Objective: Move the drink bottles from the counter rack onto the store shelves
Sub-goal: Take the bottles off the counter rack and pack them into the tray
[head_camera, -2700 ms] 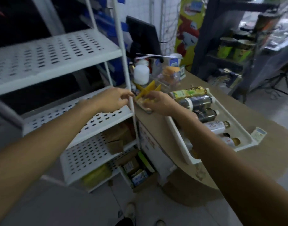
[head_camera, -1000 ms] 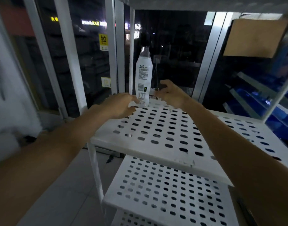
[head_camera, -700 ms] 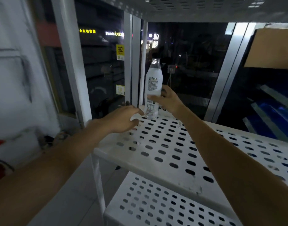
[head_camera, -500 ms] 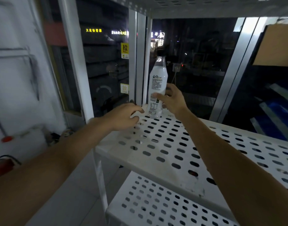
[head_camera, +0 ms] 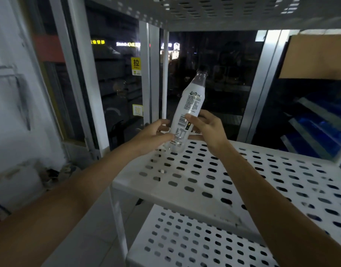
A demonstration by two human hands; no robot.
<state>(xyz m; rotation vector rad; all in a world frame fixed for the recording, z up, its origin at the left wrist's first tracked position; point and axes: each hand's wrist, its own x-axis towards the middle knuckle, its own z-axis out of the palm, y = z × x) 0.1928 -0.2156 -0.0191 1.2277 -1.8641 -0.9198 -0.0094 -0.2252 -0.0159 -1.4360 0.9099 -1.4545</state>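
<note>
A white-labelled drink bottle (head_camera: 191, 102) with a dark cap leans to the right, its base just above the far left corner of the white perforated shelf (head_camera: 214, 182). My left hand (head_camera: 152, 134) grips its lower part from the left, thumb across the clear base. My right hand (head_camera: 208, 128) holds the label from the right, thumb on the front. The counter rack is out of view.
A second perforated shelf (head_camera: 185, 239) lies below and another (head_camera: 223, 10) overhead. White upright posts (head_camera: 165, 74) stand at the shelf's far left corner. Behind are dark glass doors with yellow pull stickers (head_camera: 136, 66) and a cardboard sheet (head_camera: 318, 56) at upper right.
The bottle stood upright at the shelf's back corner; now both hands hold it, tilted to the right and lifted slightly. My left hand left the shelf surface and closed on the bottle's base.
</note>
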